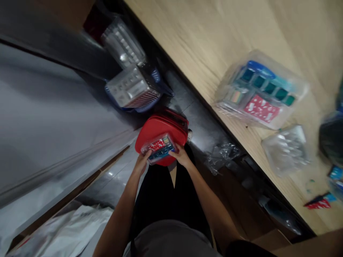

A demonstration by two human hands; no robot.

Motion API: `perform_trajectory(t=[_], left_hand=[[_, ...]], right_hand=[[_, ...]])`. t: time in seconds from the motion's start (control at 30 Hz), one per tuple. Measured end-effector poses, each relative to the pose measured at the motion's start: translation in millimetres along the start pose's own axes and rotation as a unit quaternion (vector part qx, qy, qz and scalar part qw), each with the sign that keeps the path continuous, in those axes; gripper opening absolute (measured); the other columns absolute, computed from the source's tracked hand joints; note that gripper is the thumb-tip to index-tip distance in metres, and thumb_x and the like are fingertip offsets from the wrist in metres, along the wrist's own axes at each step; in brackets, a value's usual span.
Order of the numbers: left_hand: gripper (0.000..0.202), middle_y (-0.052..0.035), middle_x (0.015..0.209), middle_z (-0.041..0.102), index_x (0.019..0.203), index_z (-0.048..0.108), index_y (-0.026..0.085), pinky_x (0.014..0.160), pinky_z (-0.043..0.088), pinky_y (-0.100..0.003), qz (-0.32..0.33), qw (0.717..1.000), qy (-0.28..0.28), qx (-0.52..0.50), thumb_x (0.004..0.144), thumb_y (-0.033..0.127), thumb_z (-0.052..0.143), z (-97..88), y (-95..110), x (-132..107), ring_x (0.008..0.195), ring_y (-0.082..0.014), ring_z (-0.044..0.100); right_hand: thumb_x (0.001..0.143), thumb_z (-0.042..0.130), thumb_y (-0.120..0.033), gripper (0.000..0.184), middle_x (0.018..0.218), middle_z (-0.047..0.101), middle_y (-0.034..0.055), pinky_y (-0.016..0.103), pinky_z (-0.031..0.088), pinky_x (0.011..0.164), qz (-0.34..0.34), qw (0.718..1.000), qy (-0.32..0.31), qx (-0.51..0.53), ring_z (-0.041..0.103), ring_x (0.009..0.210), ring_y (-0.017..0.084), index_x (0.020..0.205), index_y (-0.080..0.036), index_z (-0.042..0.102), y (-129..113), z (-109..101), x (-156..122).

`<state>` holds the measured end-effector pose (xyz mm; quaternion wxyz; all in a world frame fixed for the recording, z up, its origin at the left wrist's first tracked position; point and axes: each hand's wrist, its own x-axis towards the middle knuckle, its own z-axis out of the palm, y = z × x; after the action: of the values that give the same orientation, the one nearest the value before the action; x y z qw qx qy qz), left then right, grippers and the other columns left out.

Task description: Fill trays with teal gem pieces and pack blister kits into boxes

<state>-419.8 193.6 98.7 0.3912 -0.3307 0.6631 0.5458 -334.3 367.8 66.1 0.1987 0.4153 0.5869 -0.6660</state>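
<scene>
My left hand (141, 162) and my right hand (181, 156) grip opposite ends of a small clear plastic package (159, 149). Red and blue printed pieces show through its cover. Directly beneath it, and partly hidden by it, lies a red hard-shell case (160, 130) with a dark strap or handle at its far edge. The package appears to rest close to the case, though I cannot tell whether they touch. A larger clear package (261, 91) of blue, teal and red pieces lies on the wooden tabletop (214, 46).
Stacked clear blister trays (132, 87) stand on the floor beyond the red case, and crumpled plastic film (222, 157) lies near the table edge. Another clear tray (285, 150) and a dark bag (332, 139) are on the table. White sacks (61, 228) lie at lower left.
</scene>
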Motion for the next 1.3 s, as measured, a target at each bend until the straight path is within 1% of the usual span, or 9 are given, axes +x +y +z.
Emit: perform_trajectory(t=[0.23, 0.4, 0.53, 0.67, 0.8, 0.9, 1.07, 1.2, 1.3], left_hand=[[0.076, -0.0074, 0.112, 0.069, 0.107, 0.062, 0.018, 0.113, 0.032, -0.046, 0.076, 0.994, -0.029, 0.073, 0.042, 0.048, 0.089, 25.1, 60, -59, 0.12, -0.0324, 0.056], [0.097, -0.0087, 0.123, 0.064, 0.122, 0.053, 0.024, 0.102, 0.046, -0.044, 0.161, 0.964, -0.164, 0.134, 0.037, 0.05, 0.092, 47.2, 109, -139, 0.113, -0.0309, 0.061], [0.079, -0.0073, 0.12, 0.063, 0.118, 0.054, 0.026, 0.093, 0.053, -0.037, 0.237, 0.926, -0.22, 0.193, 0.05, 0.041, 0.091, 60.2, 138, -190, 0.11, -0.0264, 0.063], [0.064, -0.0047, 0.116, 0.063, 0.112, 0.057, 0.028, 0.088, 0.055, -0.035, 0.264, 0.906, -0.275, 0.182, 0.056, 0.035, 0.088, 69.9, 155, -221, 0.105, -0.0244, 0.064], [0.065, -0.0026, 0.115, 0.065, 0.113, 0.058, 0.03, 0.089, 0.054, -0.035, 0.256, 0.906, -0.285, 0.179, 0.056, 0.033, 0.088, 76.7, 155, -233, 0.105, -0.0239, 0.064], [0.064, -0.0057, 0.112, 0.068, 0.117, 0.057, 0.025, 0.089, 0.054, -0.036, 0.188, 0.928, -0.255, 0.198, 0.06, 0.036, 0.085, 81.9, 147, -230, 0.102, -0.0253, 0.066], [0.073, -0.0112, 0.121, 0.066, 0.122, 0.057, 0.019, 0.104, 0.045, -0.043, 0.096, 0.945, -0.244, 0.196, 0.061, 0.048, 0.082, 99.9, 142, -220, 0.116, -0.0313, 0.06], [0.081, -0.0121, 0.122, 0.066, 0.123, 0.058, 0.018, 0.108, 0.041, -0.046, 0.077, 0.953, -0.224, 0.189, 0.053, 0.05, 0.086, 122.9, 153, -226, 0.121, -0.034, 0.056], [0.079, -0.01, 0.12, 0.067, 0.117, 0.062, 0.02, 0.107, 0.042, -0.046, 0.097, 0.959, -0.201, 0.175, 0.049, 0.051, 0.087, 149.3, 178, -224, 0.122, -0.034, 0.056]], right_hand=[[0.062, 0.08, -0.043, 0.066, 0.109, 0.065, 0.0041, 0.034, 0.054, 0.089, 0.0, 0.986, -0.027, 0.163, 0.066, 0.095, 0.017, 0.118, -0.025, 0.051, -40, -52, -82], [0.058, 0.087, -0.029, 0.07, 0.123, 0.062, 0.0034, 0.033, 0.056, 0.088, -0.049, 0.965, -0.028, 0.256, 0.065, 0.101, 0.019, 0.12, -0.029, 0.055, -101, -102, -146], [0.056, 0.088, -0.037, 0.069, 0.118, 0.066, 0.0046, 0.04, 0.056, 0.091, -0.069, 0.974, -0.014, 0.215, 0.065, 0.102, 0.024, 0.118, -0.028, 0.06, -132, -128, -188], [0.061, 0.083, -0.052, 0.064, 0.117, 0.065, 0.0055, 0.043, 0.053, 0.097, -0.112, 0.973, 0.004, 0.203, 0.064, 0.105, 0.026, 0.117, -0.029, 0.062, -138, -141, -219], [0.059, 0.086, -0.043, 0.069, 0.118, 0.064, 0.0056, 0.042, 0.05, 0.099, -0.103, 0.974, -0.001, 0.2, 0.063, 0.108, 0.025, 0.121, -0.029, 0.059, -131, -148, -238], [0.058, 0.089, -0.037, 0.079, 0.128, 0.06, 0.006, 0.042, 0.043, 0.107, -0.09, 0.968, -0.024, 0.235, 0.056, 0.121, 0.026, 0.127, -0.029, 0.052, -126, -147, -244], [0.06, 0.085, -0.049, 0.095, 0.147, 0.045, 0.0079, 0.044, 0.028, 0.118, -0.088, 0.947, -0.006, 0.308, 0.042, 0.137, 0.026, 0.139, -0.029, 0.038, -129, -143, -245], [0.065, 0.082, -0.047, 0.077, 0.134, 0.057, 0.0075, 0.047, 0.038, 0.112, -0.079, 0.947, 0.001, 0.31, 0.053, 0.126, 0.027, 0.13, -0.025, 0.047, -139, -150, -241], [0.065, 0.081, -0.044, 0.064, 0.121, 0.063, 0.0056, 0.047, 0.047, 0.103, -0.123, 0.941, 0.043, 0.311, 0.061, 0.114, 0.027, 0.119, -0.027, 0.052, -165, -167, -224]])
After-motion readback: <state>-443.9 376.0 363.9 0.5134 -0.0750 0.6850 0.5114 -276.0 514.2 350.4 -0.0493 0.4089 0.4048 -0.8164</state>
